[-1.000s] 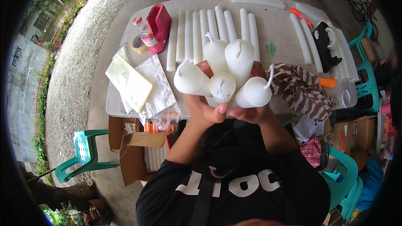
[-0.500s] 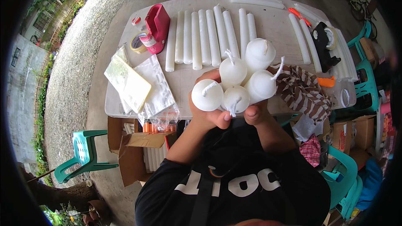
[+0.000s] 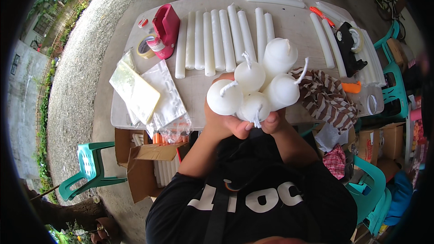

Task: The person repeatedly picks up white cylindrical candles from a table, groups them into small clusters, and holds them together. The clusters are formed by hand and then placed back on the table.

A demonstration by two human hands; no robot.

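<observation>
Both my hands are wrapped round a bundle of several thick white candles (image 3: 250, 76), held upright above the table's near edge with their wicks toward me. My left hand (image 3: 223, 119) grips the left side, its thumb across the front of the lower candles. From the right, my right hand (image 3: 275, 122) closes on the same bundle; most of its fingers are hidden behind the candles. Beyond the bundle, a row of long white candles (image 3: 209, 43) lies side by side on the table. A brown-and-white striped cloth (image 3: 327, 99) rests just right of my hands.
On the grey table (image 3: 199, 104) are a pink tape dispenser (image 3: 166, 29), a tape roll (image 3: 145, 47), clear plastic bags (image 3: 165, 92), a black tape dispenser (image 3: 348, 49) and an orange cutter (image 3: 322, 16). An open carton (image 3: 142, 171) of candles and a green chair (image 3: 92, 167) stand at the left.
The candle bundle has tilted slightly, showing a little more of the candles' sides. My hands keep their grip on it. The things on the table lie as before.
</observation>
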